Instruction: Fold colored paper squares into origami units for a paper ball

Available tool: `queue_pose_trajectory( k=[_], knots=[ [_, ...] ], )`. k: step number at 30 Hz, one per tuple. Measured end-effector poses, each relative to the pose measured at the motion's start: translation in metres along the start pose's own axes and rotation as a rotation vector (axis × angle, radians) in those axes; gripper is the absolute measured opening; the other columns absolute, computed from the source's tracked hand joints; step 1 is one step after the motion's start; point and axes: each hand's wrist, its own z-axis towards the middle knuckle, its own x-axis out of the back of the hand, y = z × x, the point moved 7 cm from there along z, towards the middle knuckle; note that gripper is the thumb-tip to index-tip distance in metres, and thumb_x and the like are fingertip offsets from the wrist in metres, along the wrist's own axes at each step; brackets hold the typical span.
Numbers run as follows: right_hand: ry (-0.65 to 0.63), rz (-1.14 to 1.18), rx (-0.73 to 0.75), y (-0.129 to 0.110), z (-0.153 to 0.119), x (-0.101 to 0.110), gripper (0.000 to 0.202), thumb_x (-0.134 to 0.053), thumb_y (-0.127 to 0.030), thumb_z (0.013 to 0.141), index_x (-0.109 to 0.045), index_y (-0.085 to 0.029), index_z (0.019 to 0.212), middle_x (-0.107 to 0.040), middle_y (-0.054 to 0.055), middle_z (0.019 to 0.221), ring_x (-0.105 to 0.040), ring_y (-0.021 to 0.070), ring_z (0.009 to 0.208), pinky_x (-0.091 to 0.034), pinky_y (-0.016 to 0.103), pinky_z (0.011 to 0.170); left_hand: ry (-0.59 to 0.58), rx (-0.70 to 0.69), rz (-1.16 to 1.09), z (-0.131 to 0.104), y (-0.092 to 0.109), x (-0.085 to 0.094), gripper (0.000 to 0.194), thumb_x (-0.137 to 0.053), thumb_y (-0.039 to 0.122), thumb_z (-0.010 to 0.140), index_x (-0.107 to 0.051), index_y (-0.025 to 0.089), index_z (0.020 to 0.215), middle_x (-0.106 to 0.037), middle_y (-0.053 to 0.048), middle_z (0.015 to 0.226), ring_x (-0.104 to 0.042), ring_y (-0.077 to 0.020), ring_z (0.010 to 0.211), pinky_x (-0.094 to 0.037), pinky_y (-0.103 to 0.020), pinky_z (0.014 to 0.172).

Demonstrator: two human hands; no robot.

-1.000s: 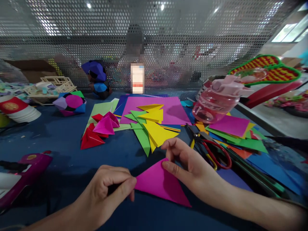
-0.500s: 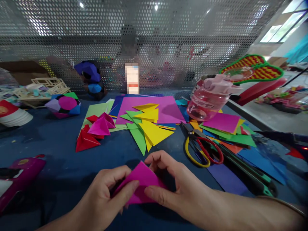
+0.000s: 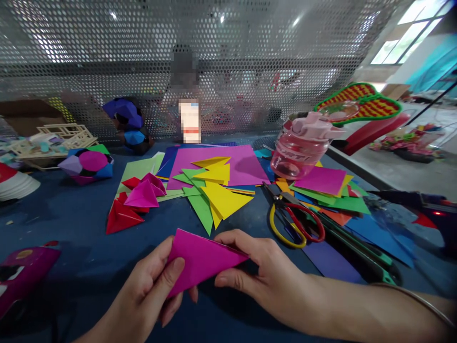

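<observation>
A folded magenta paper [image 3: 203,262], shaped like a triangle with its point to the right, is held low over the table. My left hand [image 3: 153,281] is closed on its wide left end, thumb on top and fingers underneath. My right hand [image 3: 257,267] curls around the narrow right end, its index finger along the upper edge and its thumb by the lower edge. Beyond the hands lie yellow folded papers [image 3: 228,202] and green folded papers [image 3: 200,212]. Red folded papers [image 3: 123,216] and a pink folded piece [image 3: 144,190] sit left of them.
Scissors [image 3: 296,219] and a green-black utility knife [image 3: 357,247] lie on the right, near stacked coloured paper [image 3: 321,181]. A pink bottle [image 3: 300,145] stands behind. At left are a purple device [image 3: 28,276] and a faceted paper ball [image 3: 87,164]. A perforated metal screen [image 3: 143,71] rises at the back.
The magenta paper has turned so its point faces right and more of it shows. My left hand has shifted slightly; the right hand's fingers have moved to the narrow end.
</observation>
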Motion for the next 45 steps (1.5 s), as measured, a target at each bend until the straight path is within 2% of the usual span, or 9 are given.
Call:
queue_pose_trajectory(
  k=[4, 8, 12, 17, 26, 31, 36, 40, 45],
  knots=[
    [-0.033, -0.105, 0.097, -0.003, 0.001, -0.001, 0.024, -0.062, -0.027, 0.094, -0.061, -0.02, 0.118, -0.069, 0.0, 0.105, -0.063, 0.0102, 0.094, -0.045, 0.016, 0.084, -0.003, -0.035, 0.041, 0.0, 0.001, 0.001, 0.044, -0.048, 0.056, 0.094, -0.054, 0.018, 0.115, -0.064, -0.001, 0.065, -0.031, -0.0035, 0.04, -0.023, -0.018, 0.041],
    [-0.029, -0.175, 0.154, -0.003, 0.002, -0.001, 0.021, -0.065, -0.03, 0.092, -0.065, -0.016, 0.108, -0.07, 0.001, 0.094, -0.063, 0.011, 0.085, -0.045, 0.017, 0.078, -0.006, -0.02, 0.038, 0.0, 0.0, 0.001, 0.044, -0.048, 0.057, 0.093, -0.055, 0.019, 0.115, -0.062, -0.001, 0.064, -0.029, -0.0036, 0.04, -0.019, -0.019, 0.041],
    [-0.008, -0.195, 0.18, -0.001, 0.001, -0.001, 0.016, -0.067, -0.031, 0.09, -0.067, -0.017, 0.098, -0.068, -0.001, 0.084, -0.062, 0.0098, 0.078, -0.044, 0.015, 0.073, -0.005, -0.006, 0.023, -0.001, -0.002, 0.002, 0.045, -0.048, 0.059, 0.093, -0.055, 0.02, 0.114, -0.063, -0.001, 0.064, -0.029, -0.0031, 0.04, -0.018, -0.018, 0.041],
    [-0.005, -0.166, 0.164, 0.001, -0.001, -0.001, 0.012, -0.065, -0.03, 0.092, -0.068, -0.018, 0.091, -0.069, -0.003, 0.078, -0.062, 0.0069, 0.07, -0.044, 0.012, 0.066, 0.02, -0.006, 0.018, -0.001, -0.004, 0.004, 0.047, -0.051, 0.06, 0.091, -0.056, 0.019, 0.114, -0.062, 0.0, 0.063, -0.029, -0.0031, 0.04, -0.018, -0.018, 0.041],
    [-0.033, -0.112, 0.121, 0.0, -0.001, -0.002, 0.014, -0.064, -0.028, 0.093, -0.07, -0.019, 0.085, -0.07, -0.003, 0.076, -0.065, 0.0085, 0.069, -0.047, 0.014, 0.065, 0.05, -0.001, 0.022, -0.002, -0.006, 0.006, 0.043, -0.052, 0.06, 0.09, -0.06, 0.021, 0.107, -0.063, -0.002, 0.063, -0.029, -0.0033, 0.04, -0.02, -0.016, 0.04],
    [-0.048, -0.039, 0.064, 0.008, -0.002, -0.006, 0.02, -0.057, -0.025, 0.097, -0.072, -0.017, 0.085, -0.069, -0.002, 0.073, -0.064, 0.0069, 0.064, -0.048, 0.013, 0.061, 0.059, -0.02, 0.035, -0.005, -0.005, 0.005, 0.044, -0.053, 0.062, 0.089, -0.061, 0.02, 0.101, -0.064, -0.003, 0.061, -0.029, -0.0033, 0.04, -0.02, -0.015, 0.04],
    [-0.044, -0.037, 0.039, 0.008, -0.001, -0.004, 0.021, -0.061, -0.034, 0.094, -0.072, -0.018, 0.087, -0.07, -0.002, 0.074, -0.065, 0.0076, 0.065, -0.047, 0.013, 0.061, 0.072, 0.0, 0.056, -0.005, -0.006, 0.007, 0.044, -0.054, 0.062, 0.088, -0.06, 0.021, 0.103, -0.064, -0.003, 0.062, -0.03, -0.0032, 0.04, -0.02, -0.015, 0.041],
    [-0.041, -0.131, 0.097, 0.003, 0.0, -0.002, 0.02, -0.069, -0.038, 0.088, -0.073, -0.02, 0.094, -0.072, -0.002, 0.079, -0.065, 0.009, 0.069, -0.045, 0.014, 0.063, 0.068, 0.009, 0.052, -0.003, -0.007, 0.008, 0.045, -0.053, 0.061, 0.089, -0.059, 0.021, 0.107, -0.063, -0.002, 0.062, -0.031, -0.0033, 0.041, -0.02, -0.015, 0.041],
    [-0.032, -0.224, 0.198, 0.0, -0.001, -0.002, 0.024, -0.063, -0.043, 0.091, -0.071, -0.021, 0.092, -0.071, -0.001, 0.078, -0.066, 0.0112, 0.071, -0.046, 0.017, 0.065, 0.061, 0.04, 0.004, -0.003, -0.007, 0.006, 0.044, -0.055, 0.061, 0.088, -0.059, 0.021, 0.106, -0.06, 0.0, 0.059, -0.027, -0.0028, 0.04, -0.019, -0.014, 0.04]
  ],
)
